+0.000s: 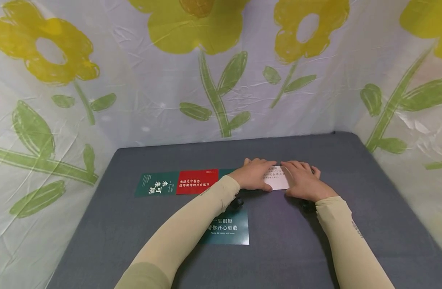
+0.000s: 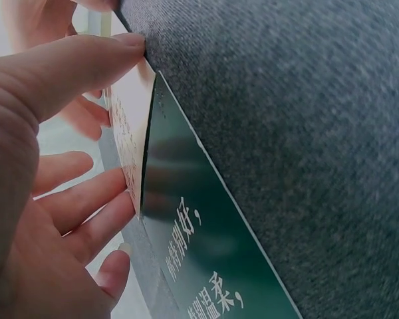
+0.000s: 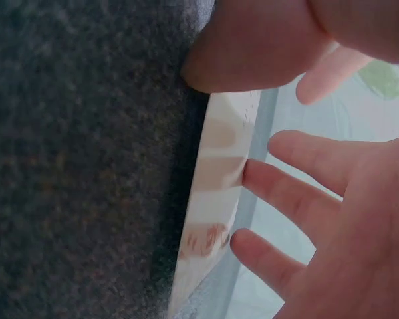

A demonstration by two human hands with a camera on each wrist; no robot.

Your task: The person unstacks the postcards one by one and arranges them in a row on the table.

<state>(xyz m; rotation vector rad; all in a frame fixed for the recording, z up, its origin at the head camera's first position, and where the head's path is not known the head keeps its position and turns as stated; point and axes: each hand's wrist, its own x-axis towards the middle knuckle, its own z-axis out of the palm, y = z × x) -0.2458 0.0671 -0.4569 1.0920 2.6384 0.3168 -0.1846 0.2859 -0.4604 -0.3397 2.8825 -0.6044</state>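
A white printed card [image 1: 277, 181] lies low at the right end of a row of cards, with both hands around it. My left hand [image 1: 255, 174] holds its left part, thumb at the near edge and fingertips at the far edge. On its right part my right hand [image 1: 304, 180] does likewise, with thumb [image 3: 219, 63] near and fingers [image 3: 279, 189] spread along the far edge. In the left wrist view the white card meets a dark green card [image 2: 186, 199] with white writing, a thin dark line between them. My left forearm hides part of that green card in the head view.
Further left in the row are a red card [image 1: 195, 180] and another green card [image 1: 157, 184]. Closer to me, a separate green card [image 1: 229, 230] lies partly under my left forearm. All are on a grey cloth-covered table [image 1: 286, 249], backed by a flower-patterned curtain [image 1: 152, 100].
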